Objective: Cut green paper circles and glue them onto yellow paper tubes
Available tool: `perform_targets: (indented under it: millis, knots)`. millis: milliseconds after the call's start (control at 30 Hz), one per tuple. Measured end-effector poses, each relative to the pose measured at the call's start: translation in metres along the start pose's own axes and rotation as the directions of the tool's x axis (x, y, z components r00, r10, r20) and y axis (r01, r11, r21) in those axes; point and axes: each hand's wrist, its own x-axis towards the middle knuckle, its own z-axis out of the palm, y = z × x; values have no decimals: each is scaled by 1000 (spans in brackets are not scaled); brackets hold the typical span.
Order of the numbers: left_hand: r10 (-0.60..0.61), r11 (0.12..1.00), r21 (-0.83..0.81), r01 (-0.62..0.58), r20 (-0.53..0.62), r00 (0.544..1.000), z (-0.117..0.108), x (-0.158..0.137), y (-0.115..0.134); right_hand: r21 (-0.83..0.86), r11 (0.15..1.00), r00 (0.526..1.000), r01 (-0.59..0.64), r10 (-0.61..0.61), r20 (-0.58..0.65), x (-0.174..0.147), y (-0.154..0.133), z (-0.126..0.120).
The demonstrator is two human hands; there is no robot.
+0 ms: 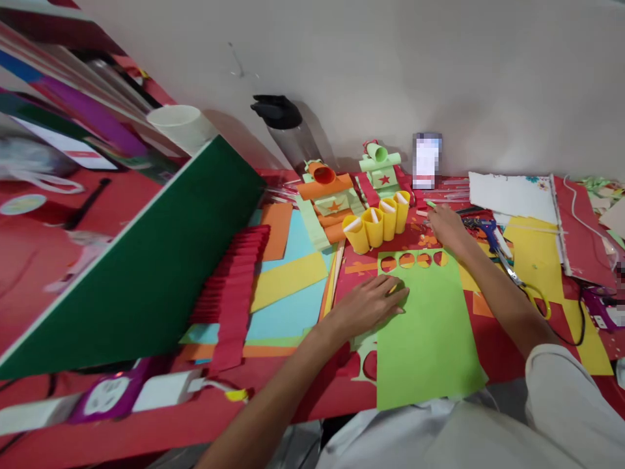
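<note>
Green paper (424, 332) lies on red table (500, 352) beside wall (351, 58), left hand (370, 305) spread, right (448, 228) unclear.

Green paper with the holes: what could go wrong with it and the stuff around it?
The green paper might tear at the top, because its four holes sit close to that edge. The right hand is near the yellow tubes, so a bump could tip them over. The scissors lie close beside the right arm, which could brush them.
</note>
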Motion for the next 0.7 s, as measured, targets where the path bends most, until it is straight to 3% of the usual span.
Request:
perform_targets:
  millis: [133, 300, 500, 600, 700]
  knots:
    - [12, 995, 99, -14, 19, 1000, 2, 1, 5, -83, 997, 998, -6, 1, -62, 1, -5, 4]
    - [64, 993, 103, -65, 11, 998, -1, 4, -2, -78, 997, 982, 26, -40, -184, -7, -14, -5]
    - [103, 993, 75, -94, -121, 987, 6, 1, -6, 171, 934, 906, 312, -239, -350, -32, -25, -16]
    - [72, 997, 17, -70, -235, 969, 5, -2, -6, 224, 910, 913, 349, -276, -300, -52, -31, -15]
    - [-63, 989, -145, 8, -380, 923, 0, -7, -8, 138, 933, 940, 332, -314, -135, -69, -38, -15]
